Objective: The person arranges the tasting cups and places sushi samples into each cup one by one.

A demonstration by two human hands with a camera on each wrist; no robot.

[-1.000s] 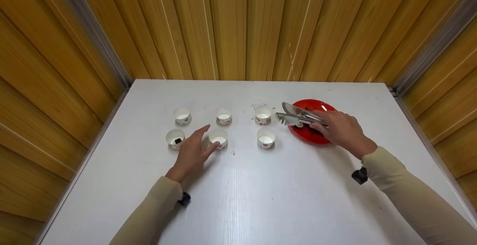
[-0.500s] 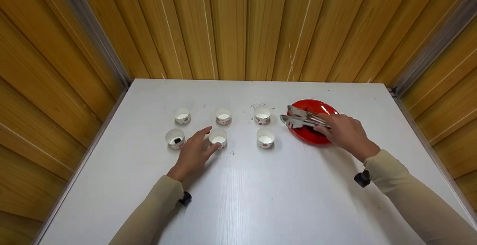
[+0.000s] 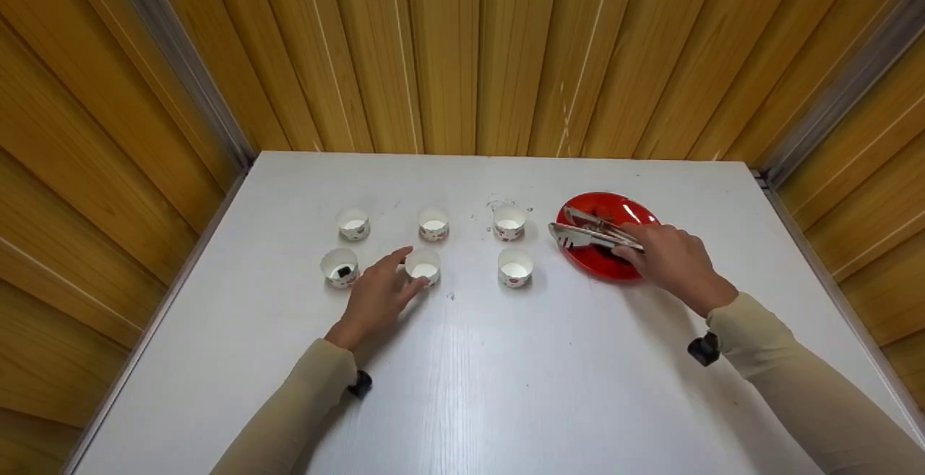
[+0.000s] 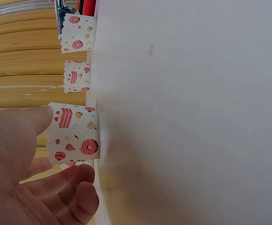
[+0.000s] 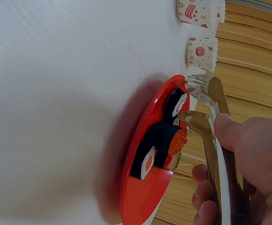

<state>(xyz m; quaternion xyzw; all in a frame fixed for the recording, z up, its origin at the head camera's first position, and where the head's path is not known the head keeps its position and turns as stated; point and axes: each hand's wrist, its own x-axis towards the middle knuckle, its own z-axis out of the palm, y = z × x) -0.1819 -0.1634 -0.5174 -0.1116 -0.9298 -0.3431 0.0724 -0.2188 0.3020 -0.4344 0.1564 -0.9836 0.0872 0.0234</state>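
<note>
My left hand [image 3: 376,298] holds a white paper baking cup [image 3: 423,267] between thumb and index finger; the left wrist view shows the thumb tip at its scalloped rim and the cup's [image 4: 75,133] printed cakes and donuts. With my right hand [image 3: 672,262] I grip metal serving tongs [image 3: 578,235], their tips low over a red plate [image 3: 603,270]. On that plate, in the right wrist view, lie a sushi roll [image 5: 147,161], a piece topped with orange roe [image 5: 177,140] and another roll [image 5: 175,104] right by the tong tips.
Several more baking cups stand in two rows, including the front left one [image 3: 334,265] with a small black piece in it. Nearest the plate are a back cup [image 3: 509,223] and a front cup [image 3: 515,270]. Wood-look panels [image 3: 462,56] rise behind the white table [image 3: 491,388].
The tongs have moved slightly right and down over the red plate, and their arms have drawn closer together. My left hand has stayed almost still at the baking cup.
</note>
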